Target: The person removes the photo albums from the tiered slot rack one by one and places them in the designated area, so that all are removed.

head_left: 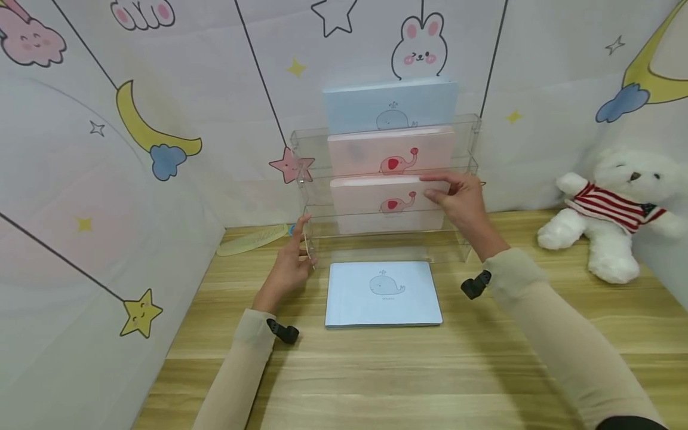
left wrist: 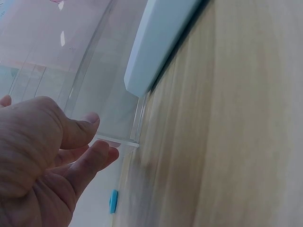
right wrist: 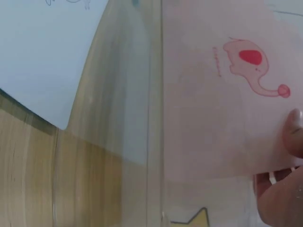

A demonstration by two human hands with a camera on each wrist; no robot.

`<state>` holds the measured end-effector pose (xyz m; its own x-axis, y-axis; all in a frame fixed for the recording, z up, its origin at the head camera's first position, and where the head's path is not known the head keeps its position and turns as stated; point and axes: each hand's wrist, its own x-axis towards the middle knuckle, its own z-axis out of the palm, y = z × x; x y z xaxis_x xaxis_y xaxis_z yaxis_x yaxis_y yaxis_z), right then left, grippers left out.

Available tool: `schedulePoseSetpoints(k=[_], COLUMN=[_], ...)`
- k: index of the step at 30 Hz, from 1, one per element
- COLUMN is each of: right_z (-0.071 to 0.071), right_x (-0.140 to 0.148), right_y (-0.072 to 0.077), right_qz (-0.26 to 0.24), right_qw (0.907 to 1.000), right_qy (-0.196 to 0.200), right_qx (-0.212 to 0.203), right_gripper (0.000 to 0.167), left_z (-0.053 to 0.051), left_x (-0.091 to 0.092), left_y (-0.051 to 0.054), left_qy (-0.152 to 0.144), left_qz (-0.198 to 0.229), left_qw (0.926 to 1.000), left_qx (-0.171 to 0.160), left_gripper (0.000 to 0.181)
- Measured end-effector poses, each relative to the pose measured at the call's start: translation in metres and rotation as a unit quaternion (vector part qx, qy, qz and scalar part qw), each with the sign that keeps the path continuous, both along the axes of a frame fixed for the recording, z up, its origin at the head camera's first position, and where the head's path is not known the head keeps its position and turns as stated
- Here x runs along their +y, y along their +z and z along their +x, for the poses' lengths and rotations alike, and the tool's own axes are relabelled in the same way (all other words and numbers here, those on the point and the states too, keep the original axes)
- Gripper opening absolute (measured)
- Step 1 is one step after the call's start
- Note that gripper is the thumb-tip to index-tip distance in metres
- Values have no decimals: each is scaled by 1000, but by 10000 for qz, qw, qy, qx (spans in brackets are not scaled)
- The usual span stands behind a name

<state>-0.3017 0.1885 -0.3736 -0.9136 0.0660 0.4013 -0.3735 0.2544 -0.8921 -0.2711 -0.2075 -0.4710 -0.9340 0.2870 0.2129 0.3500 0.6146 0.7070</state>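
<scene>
A clear acrylic tiered rack (head_left: 371, 241) stands against the backdrop. My left hand (head_left: 289, 266) grips its left side panel, thumb and fingers on either side of the edge in the left wrist view. On the lowest tier stands a pink elephant notebook (head_left: 357, 200), upright and leaning back. My right hand (head_left: 463, 202) pinches its upper right corner, thumb in front. Behind it, one tier up, is another pink elephant notebook (head_left: 355, 152). A light blue whale notebook (head_left: 355, 110) fills the top tier. Flat on the table before the rack lies a second blue whale notebook (head_left: 349, 298).
A pale yellow comb (head_left: 252, 240) lies left of the rack. To the right, a white teddy bear (head_left: 615, 239) in a striped shirt sits against the wall. Printed fabric (head_left: 236, 149) closes off the back and sides of the wooden table (head_left: 376, 376).
</scene>
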Motion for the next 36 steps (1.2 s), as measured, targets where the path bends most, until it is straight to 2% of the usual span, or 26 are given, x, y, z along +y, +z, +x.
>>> schedulePoseSetpoints(k=[4,10,15,27,36], right_z=[-1,0,2,8,14], right_x=[-7,-13,-15,-15,-12], right_y=[-2,-2,1,27,47], right_qz=[-177,-472,-456,-561,-848], right_qw=[9994,9973,9965,9943,9901], right_qy=[-264,-355,-503,-738,-773], right_qx=[159,428,489,528,804], right_gripper=[22,20,19,19,21], left_z=[0,1,1,0,-1], left_x=[0,1,1,-1,-1], left_y=[0,0,-1,-2,-3], left_qy=[4,26,37,32,26], left_qz=[-3,7,28,-9,-42], left_qw=[10000,10000,10000,10000,10000], left_qx=[-23,-15,-39,0,6], left_gripper=[106,106,108,107,114])
